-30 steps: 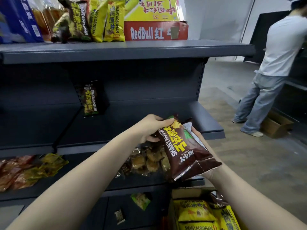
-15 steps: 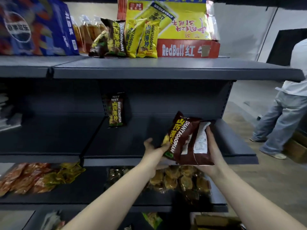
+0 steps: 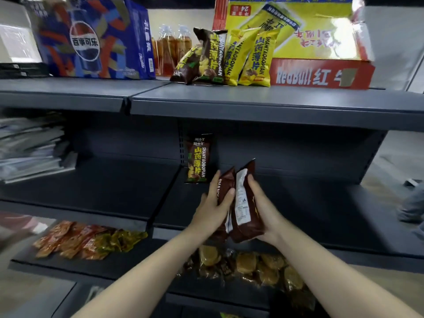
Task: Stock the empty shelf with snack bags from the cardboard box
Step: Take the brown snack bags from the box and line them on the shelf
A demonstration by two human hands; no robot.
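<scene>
Glossy plastic snack bags (image 3: 243, 203) over matt grey metal shelf (image 3: 321, 210)

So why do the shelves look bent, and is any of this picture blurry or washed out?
Head view: the wide lens bows the top shelf edge; the paper stack at the left rim is smeared; glare whitens the yellow box; the middle shelf lies in shadow; the brown bags held by the left hand and right hand look fairly sharp.
</scene>
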